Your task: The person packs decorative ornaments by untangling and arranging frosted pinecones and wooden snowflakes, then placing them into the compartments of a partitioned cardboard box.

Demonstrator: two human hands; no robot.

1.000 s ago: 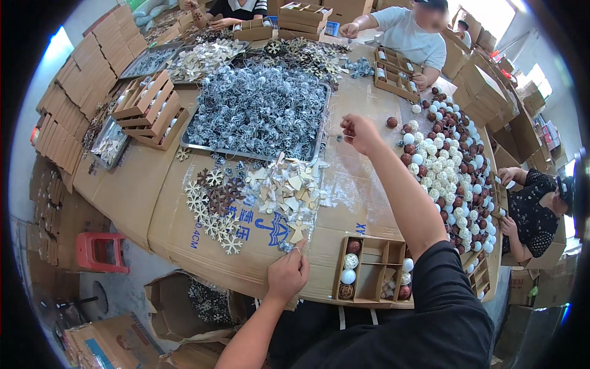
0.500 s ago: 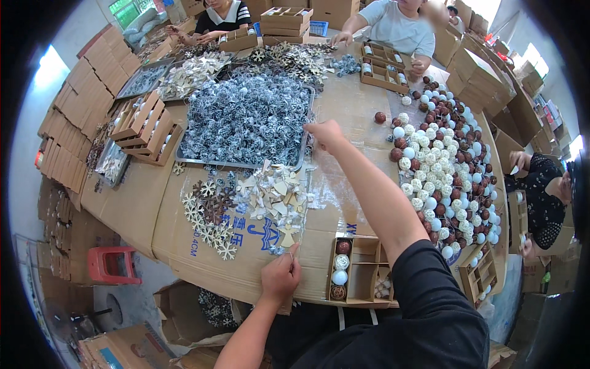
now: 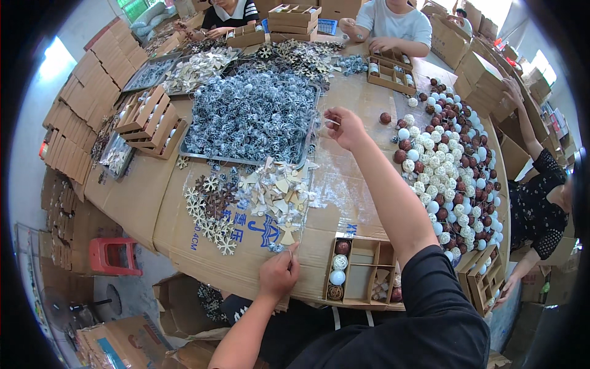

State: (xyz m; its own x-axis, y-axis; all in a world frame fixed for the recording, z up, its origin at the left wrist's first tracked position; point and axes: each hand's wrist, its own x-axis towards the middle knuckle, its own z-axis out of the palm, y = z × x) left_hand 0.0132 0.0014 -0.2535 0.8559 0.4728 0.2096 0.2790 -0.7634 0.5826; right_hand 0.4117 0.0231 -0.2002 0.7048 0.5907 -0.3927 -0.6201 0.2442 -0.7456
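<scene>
My left hand (image 3: pixel 278 275) is closed in a pinch at the near edge of the table, its fingertips just below a pale wooden angel cutout (image 3: pixel 287 233). What those fingers hold is too small to make out. My right hand (image 3: pixel 345 128) is raised by the right rim of a metal tray (image 3: pixel 299 165) heaped with frosted pine cones (image 3: pixel 252 111). Its fingers are bent together, with a thin pale bit showing at the tips that I cannot name. Between my arms sits a divided cardboard box (image 3: pixel 362 270), with balls down its left compartment and wooden pieces in a right one.
Wooden cutouts (image 3: pixel 279 190) and snowflakes (image 3: pixel 212 221) lie before the tray. White and brown balls (image 3: pixel 452 172) cover the table's right side. Stacked boxes (image 3: pixel 150 126) stand left, and another divided box (image 3: pixel 481 277) right. Co-workers sit across and to the right; a red stool (image 3: pixel 115 256) is at lower left.
My right hand has moved off the tray's edge, slightly up and right. My left hand stays nearly in place. The person at right has raised one arm toward the cartons and lowered the other.
</scene>
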